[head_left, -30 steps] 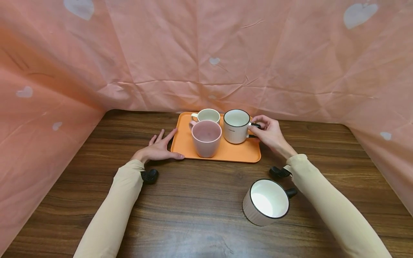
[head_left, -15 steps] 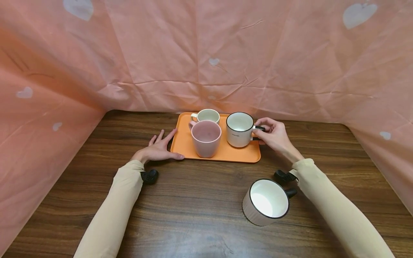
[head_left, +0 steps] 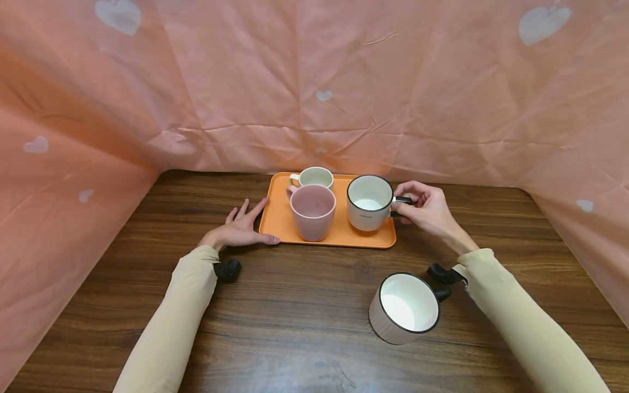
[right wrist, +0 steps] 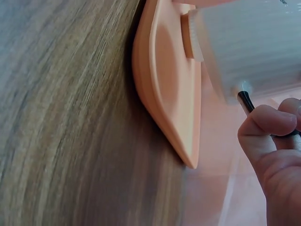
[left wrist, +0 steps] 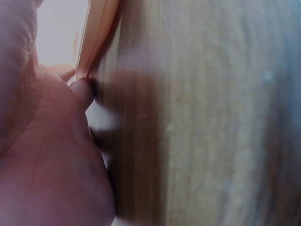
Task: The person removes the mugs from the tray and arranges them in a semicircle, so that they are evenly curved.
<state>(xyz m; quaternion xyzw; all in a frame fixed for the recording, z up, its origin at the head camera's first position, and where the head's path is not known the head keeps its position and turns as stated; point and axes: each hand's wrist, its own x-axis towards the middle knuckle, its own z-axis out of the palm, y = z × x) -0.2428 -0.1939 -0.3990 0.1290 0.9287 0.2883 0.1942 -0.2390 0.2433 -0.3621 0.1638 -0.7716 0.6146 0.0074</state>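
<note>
My right hand (head_left: 432,213) pinches the black handle of a white mug (head_left: 367,218) with a black rim. The mug is upright, just above the right part of an orange tray (head_left: 280,215); in the right wrist view a gap shows between the mug's base and the tray. With fingers spread, my left hand (head_left: 238,231) rests at the tray's left end, thumb at the front corner and index finger at the side rim. On the tray stand a pink mug (head_left: 314,221) and, partly hidden behind it, a small pale cup (head_left: 316,177).
A wide, ribbed white mug (head_left: 393,322) with a black rim and handle stands on the wooden table (head_left: 275,316), near my right forearm. A pink cloth (head_left: 275,98) with white hearts walls off the back and sides.
My right hand has drawn the black-rimmed mug to the right and towards me, lifting it a little. The left hand and the other cups have stayed in place.
</note>
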